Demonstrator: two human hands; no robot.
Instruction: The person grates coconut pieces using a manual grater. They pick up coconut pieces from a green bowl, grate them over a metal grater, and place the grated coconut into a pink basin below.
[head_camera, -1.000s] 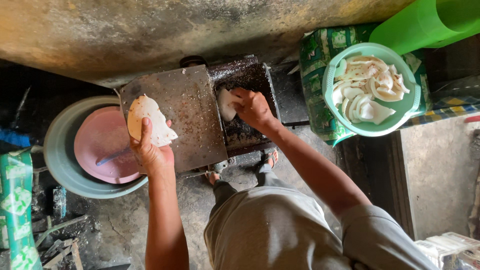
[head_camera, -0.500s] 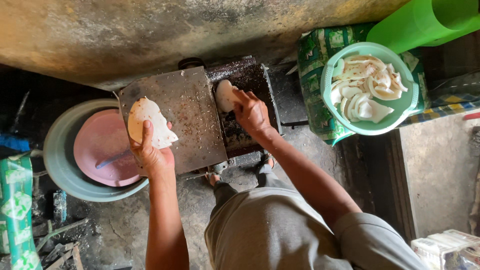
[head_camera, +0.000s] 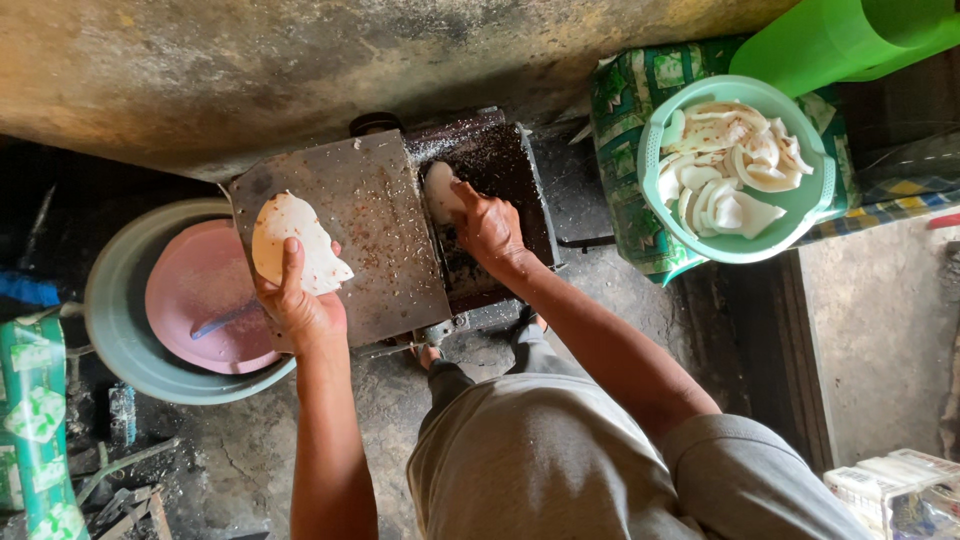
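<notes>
My left hand (head_camera: 300, 305) holds a large white coconut piece (head_camera: 290, 245) over the left part of a speckled metal grater machine (head_camera: 370, 230). With my right hand (head_camera: 490, 225) I press a second white coconut piece (head_camera: 438, 190) into the machine's dark opening (head_camera: 500, 160). To the right, a light green basket (head_camera: 740, 245) holding several white coconut pieces (head_camera: 730, 170) rests on a patterned green sack (head_camera: 620, 160).
A grey-blue basin (head_camera: 125, 340) with a pink bowl (head_camera: 195, 300) inside stands left of the machine. A bright green plastic container (head_camera: 840, 35) is at the top right. A concrete wall (head_camera: 300, 60) runs behind. White boxes (head_camera: 890, 485) sit at the bottom right.
My right hand has pushed its coconut piece slightly left and further up along the machine's opening. The left hand keeps its piece in about the same place.
</notes>
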